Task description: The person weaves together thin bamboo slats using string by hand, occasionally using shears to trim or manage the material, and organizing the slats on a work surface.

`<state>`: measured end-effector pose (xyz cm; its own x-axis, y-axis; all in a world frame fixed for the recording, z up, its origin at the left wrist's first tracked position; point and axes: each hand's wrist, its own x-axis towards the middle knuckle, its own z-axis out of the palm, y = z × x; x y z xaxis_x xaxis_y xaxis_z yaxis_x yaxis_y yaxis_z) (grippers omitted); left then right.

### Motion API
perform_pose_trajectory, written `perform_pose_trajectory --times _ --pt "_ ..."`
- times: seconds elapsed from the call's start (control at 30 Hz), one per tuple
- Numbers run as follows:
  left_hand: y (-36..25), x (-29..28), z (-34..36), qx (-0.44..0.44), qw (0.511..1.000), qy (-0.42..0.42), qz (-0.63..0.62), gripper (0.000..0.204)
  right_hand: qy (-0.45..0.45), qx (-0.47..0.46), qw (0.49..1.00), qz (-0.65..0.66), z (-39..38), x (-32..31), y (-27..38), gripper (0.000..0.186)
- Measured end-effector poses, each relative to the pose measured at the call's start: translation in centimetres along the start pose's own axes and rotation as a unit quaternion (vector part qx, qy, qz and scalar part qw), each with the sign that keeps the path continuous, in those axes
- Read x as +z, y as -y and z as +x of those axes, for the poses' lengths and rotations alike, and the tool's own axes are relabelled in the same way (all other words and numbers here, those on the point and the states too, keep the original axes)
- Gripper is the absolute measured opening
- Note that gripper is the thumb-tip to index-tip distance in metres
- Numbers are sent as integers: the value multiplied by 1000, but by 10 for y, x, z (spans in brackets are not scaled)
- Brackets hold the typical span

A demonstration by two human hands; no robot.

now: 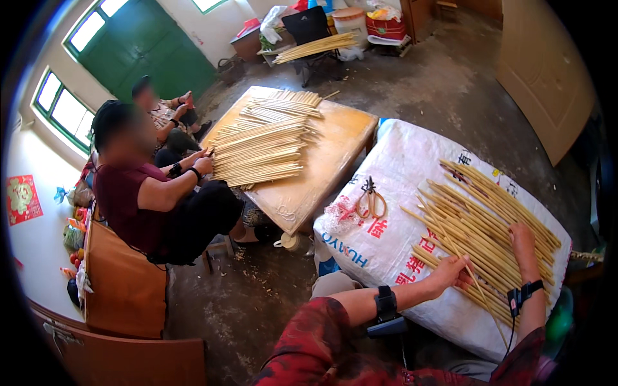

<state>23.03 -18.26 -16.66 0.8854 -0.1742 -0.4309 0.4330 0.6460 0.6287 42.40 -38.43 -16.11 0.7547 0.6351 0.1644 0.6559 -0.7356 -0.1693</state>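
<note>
A loose layer of straw-coloured plant stalks (pixel 476 215) lies on a white woven sack spread over the surface before me. My left hand (pixel 450 273) pinches one long thin stalk (pixel 486 300), which slants over the others towards my body. On the right side of the layer, my right hand (pixel 522 242) rests with bent fingers pressed together on the stalks. Whether it grips one of them is hidden. Scissors (pixel 371 204) with orange-brown handles lie on the sack, beside a bunch of pink and white string (pixel 343 215).
Left of the sack (pixel 412 145) stands a wooden table (pixel 344 122) piled with stalks (pixel 261 154). One person (pixel 138 186) sits there handling stalks; another sits behind. A dark folding chair (pixel 308 26) holds more stalks. A mug (pixel 294 242) stands by the table's near corner.
</note>
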Motion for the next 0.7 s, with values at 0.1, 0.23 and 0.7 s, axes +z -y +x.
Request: perform_pose_trajectory --times 0.1,0.23,0.7 --pt "1 -3 0 6 1000 0 2 38 0 10 1000 11 2 1 7 12" --pt "0 -3 -1 10 1000 18 -4 37 -2 17 1000 2 1 2 3 16" --pt "-4 0 -7 21 999 29 -2 38 25 13 999 -45 4 18 -27 18"
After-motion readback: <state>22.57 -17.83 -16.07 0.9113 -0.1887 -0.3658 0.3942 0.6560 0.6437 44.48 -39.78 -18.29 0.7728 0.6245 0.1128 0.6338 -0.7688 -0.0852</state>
